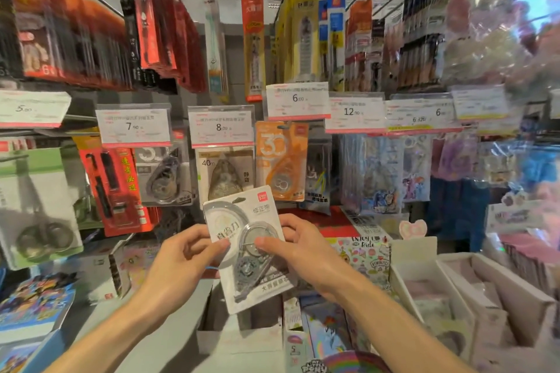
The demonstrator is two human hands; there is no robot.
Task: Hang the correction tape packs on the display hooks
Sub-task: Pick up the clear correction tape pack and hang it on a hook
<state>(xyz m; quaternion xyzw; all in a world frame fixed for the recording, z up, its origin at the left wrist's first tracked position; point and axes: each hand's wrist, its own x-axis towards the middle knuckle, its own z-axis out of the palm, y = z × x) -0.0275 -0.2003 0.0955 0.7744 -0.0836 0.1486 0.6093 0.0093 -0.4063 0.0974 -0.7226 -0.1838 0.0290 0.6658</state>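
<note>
Backdrop: stationery store display wall, packs hanging on hooks in rows behind price tags.
Pack: white correction tape pack (pixel 246 248) held in front of the wall, tilted, hang hole at its top, below the beige 40m pack (pixel 225 174).
Left hand (pixel 185 254): fingers closed on the pack's left edge, thumb on the front.
Right hand (pixel 303 247): clamped on the pack's right side, thumb across the clear blister.
Neighbours: orange pack (pixel 280 160) hanging up and right of it; 8.00 price tag (pixel 221 126) above the beige one.
Left side: red pen pack (pixel 116 188), scissors pack (pixel 38 209).
Below: white cardboard bins (pixel 472 291) at lower right.
</note>
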